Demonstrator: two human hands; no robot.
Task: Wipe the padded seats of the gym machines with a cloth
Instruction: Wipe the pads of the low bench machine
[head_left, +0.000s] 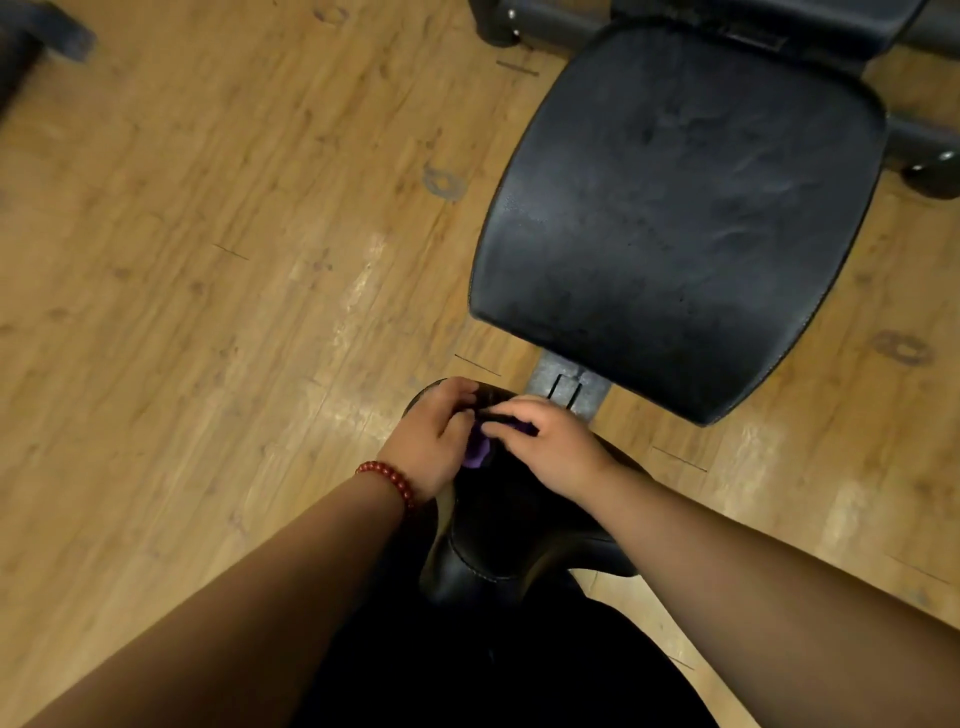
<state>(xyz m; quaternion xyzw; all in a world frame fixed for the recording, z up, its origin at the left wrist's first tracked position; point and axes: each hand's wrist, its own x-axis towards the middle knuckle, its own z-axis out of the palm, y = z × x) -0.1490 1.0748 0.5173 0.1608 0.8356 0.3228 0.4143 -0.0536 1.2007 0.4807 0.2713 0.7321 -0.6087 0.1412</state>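
A small purple cloth is bunched between both hands, mostly hidden by them. My left hand, with a red bead bracelet on the wrist, grips it from the left. My right hand pinches its top edge from the right. Both hands hover over a small black padded pad just below them. A large black padded seat, creased and dusty, fills the upper right beyond the hands.
A grey metal frame bar joins the big seat to the near pad. More black machine parts sit at the top right, and a dark foot at the top left. Wooden floor spreads to the left.
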